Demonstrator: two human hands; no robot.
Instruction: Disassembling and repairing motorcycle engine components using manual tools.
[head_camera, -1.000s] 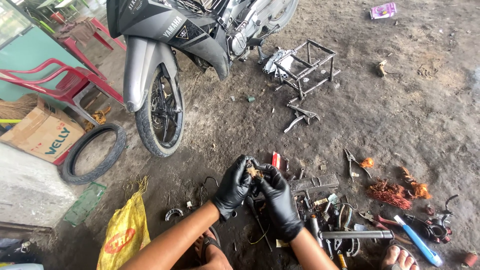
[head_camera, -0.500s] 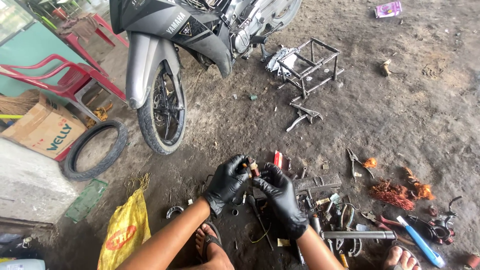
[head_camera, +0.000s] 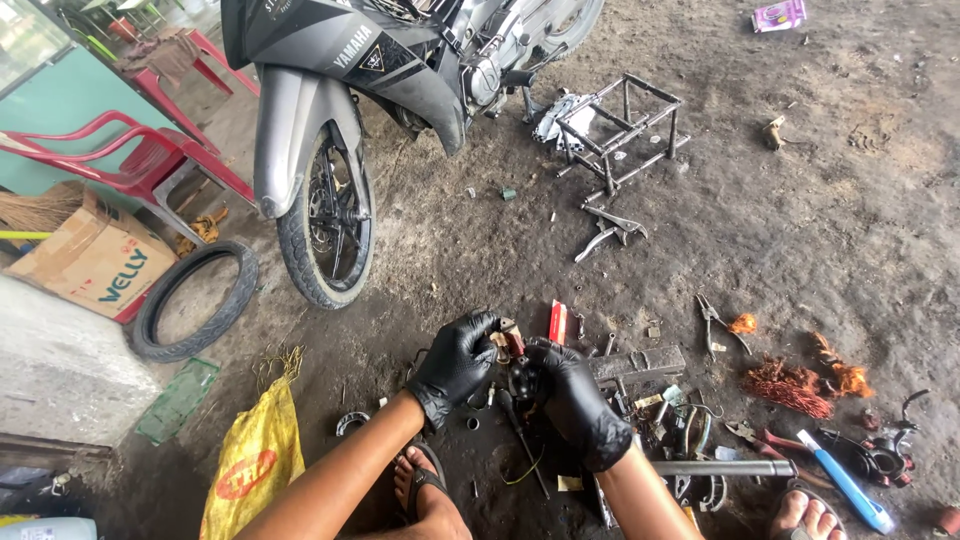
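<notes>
Both my hands wear black gloves and meet over the dirt floor at the lower middle. My left hand (head_camera: 455, 365) pinches a small brownish metal part (head_camera: 503, 342) from the left. My right hand (head_camera: 572, 398) grips the same dark little assembly (head_camera: 522, 378) from the right; most of it is hidden by my fingers. A thin wire (head_camera: 525, 462) hangs from it toward the ground. A red-handled tool (head_camera: 558, 322) lies just beyond my hands.
A grey motorcycle (head_camera: 330, 190) stands ahead, with a metal frame stand (head_camera: 620, 125) to its right. Pliers (head_camera: 715, 322), a steel pipe (head_camera: 725, 467), a blue-handled tool (head_camera: 845, 482) and copper wire scraps (head_camera: 790, 385) lie right. A loose tyre (head_camera: 190, 300), cardboard box (head_camera: 95, 255), yellow bag (head_camera: 255, 465) and red chair (head_camera: 140, 160) sit left.
My hands have kept hold of the small part, shifting only slightly. The view has drifted a little right.
</notes>
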